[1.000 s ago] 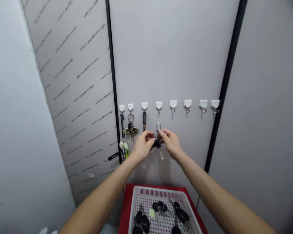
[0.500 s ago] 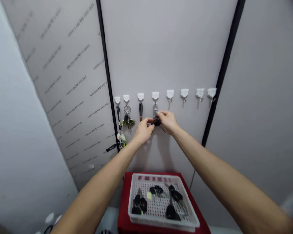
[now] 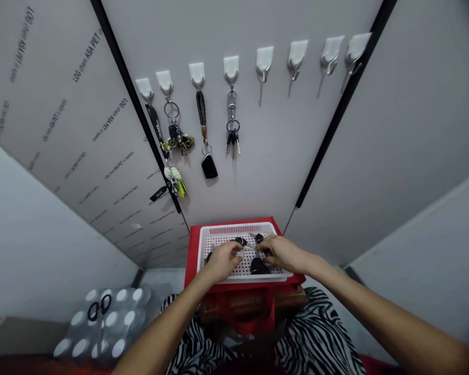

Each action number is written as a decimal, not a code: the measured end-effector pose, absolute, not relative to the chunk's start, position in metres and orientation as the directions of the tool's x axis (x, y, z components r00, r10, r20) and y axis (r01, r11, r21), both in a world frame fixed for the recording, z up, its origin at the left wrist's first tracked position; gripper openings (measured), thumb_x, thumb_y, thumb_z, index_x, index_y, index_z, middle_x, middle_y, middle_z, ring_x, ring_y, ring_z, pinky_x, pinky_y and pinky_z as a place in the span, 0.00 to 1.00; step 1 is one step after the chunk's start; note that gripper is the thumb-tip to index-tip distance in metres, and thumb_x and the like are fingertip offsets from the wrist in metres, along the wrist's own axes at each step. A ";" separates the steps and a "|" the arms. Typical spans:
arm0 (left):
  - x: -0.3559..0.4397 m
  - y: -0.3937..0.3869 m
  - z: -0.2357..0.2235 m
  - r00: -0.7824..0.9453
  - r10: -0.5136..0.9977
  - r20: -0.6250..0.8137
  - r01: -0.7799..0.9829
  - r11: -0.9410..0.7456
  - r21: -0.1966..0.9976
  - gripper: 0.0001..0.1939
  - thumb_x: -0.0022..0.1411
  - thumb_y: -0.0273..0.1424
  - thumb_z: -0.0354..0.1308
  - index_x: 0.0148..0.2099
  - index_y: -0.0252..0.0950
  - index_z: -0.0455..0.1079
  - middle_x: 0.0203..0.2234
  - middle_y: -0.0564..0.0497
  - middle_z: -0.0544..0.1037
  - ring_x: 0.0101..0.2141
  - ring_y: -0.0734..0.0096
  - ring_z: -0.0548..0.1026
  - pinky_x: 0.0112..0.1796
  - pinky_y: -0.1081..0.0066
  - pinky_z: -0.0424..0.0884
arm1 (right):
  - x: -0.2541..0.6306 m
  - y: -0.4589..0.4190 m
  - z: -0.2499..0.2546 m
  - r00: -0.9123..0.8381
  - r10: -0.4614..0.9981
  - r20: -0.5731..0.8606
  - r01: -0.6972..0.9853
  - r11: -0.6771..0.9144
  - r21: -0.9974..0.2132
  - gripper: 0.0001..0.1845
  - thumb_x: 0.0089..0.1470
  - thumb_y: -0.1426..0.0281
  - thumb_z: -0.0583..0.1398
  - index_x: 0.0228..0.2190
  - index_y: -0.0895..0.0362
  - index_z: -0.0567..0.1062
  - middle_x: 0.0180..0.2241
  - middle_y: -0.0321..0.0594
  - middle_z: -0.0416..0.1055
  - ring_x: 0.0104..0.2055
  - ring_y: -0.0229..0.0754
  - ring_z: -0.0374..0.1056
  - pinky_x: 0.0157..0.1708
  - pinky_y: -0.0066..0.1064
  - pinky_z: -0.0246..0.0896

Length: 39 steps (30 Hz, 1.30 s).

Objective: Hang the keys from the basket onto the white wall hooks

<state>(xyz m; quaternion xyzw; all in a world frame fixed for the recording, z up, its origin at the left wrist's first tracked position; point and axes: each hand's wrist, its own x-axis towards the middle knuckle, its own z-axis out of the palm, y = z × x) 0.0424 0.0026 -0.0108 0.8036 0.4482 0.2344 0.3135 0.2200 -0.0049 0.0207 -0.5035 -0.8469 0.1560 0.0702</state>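
My left hand (image 3: pixel 222 259) hovers over the left part of the white plastic basket (image 3: pixel 201 263), thumb and fingers curved but apart, with nothing visible between them. A bunch of black-headed keys (image 3: pixel 241 240) lies just beyond its fingertips. At the basket's right side, my right hand (image 3: pixel 283 253) has its fingers curled round dark-headed keys (image 3: pixel 267 252), partly hidden by the hand. More black keys (image 3: pixel 260 266) lie below it, and another bunch (image 3: pixel 259 238) shows above its fingers. On the wall, a metal clip with keys (image 3: pixel 233 136) hangs from a white hook (image 3: pixel 231 66).
A black braided strap with a dark fob (image 3: pixel 209 166), a key ring with brassy charms (image 3: pixel 183 140) and a colourful keychain (image 3: pixel 175 179) hang to the left. Bare white hooks (image 3: pixel 264 58) continue rightward. The basket stands on a red cloth (image 3: pixel 192 250). Packed bottles (image 3: pixel 111 319) stand lower left.
Both hands have left the wall and come down into the basket. The clip with keys now hangs free on its hook. My view has tilted downward.
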 end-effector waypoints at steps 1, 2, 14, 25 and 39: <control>0.041 0.003 -0.011 0.487 0.869 0.090 0.598 -0.406 0.690 0.11 0.44 0.25 0.48 0.34 0.35 0.63 0.29 0.52 0.69 0.31 0.74 0.65 0.34 0.74 0.61 | 0.221 -0.007 0.018 -0.505 0.862 -0.047 0.831 0.471 -0.296 0.17 0.33 0.76 0.54 0.32 0.55 0.69 0.32 0.39 0.67 0.36 0.38 0.60 0.35 0.26 0.51; 0.039 0.004 -0.009 0.479 0.873 0.089 0.623 -0.409 0.667 0.11 0.44 0.25 0.48 0.34 0.35 0.63 0.30 0.51 0.69 0.32 0.74 0.65 0.35 0.73 0.60 | 0.220 -0.008 0.016 -0.532 0.845 -0.054 0.822 0.500 -0.273 0.18 0.33 0.76 0.55 0.33 0.55 0.69 0.33 0.39 0.67 0.37 0.40 0.59 0.36 0.27 0.51; -0.006 0.009 0.011 0.581 0.810 -0.083 0.802 -0.552 0.227 0.17 0.40 0.21 0.48 0.35 0.37 0.64 0.33 0.49 0.70 0.37 0.67 0.63 0.41 0.66 0.52 | 0.196 0.011 0.009 -0.392 0.920 -0.010 0.900 0.381 -0.210 0.13 0.44 0.70 0.47 0.25 0.56 0.70 0.27 0.40 0.68 0.31 0.38 0.61 0.29 0.25 0.50; 0.013 0.016 0.003 0.560 0.828 -0.020 0.805 -0.538 0.249 0.11 0.45 0.22 0.43 0.30 0.37 0.65 0.29 0.50 0.72 0.33 0.70 0.66 0.36 0.68 0.54 | 0.209 0.017 0.015 -0.400 0.915 0.050 0.875 0.398 -0.275 0.12 0.41 0.70 0.51 0.30 0.55 0.69 0.30 0.39 0.67 0.34 0.38 0.60 0.32 0.25 0.51; 0.033 0.014 -0.007 0.375 0.927 0.032 0.836 -0.353 0.420 0.07 0.44 0.27 0.46 0.26 0.35 0.64 0.24 0.51 0.68 0.29 0.72 0.64 0.30 0.73 0.57 | 0.188 0.027 0.004 -0.366 0.929 0.061 0.887 0.368 -0.279 0.10 0.42 0.72 0.49 0.22 0.57 0.70 0.26 0.38 0.68 0.31 0.37 0.60 0.33 0.26 0.49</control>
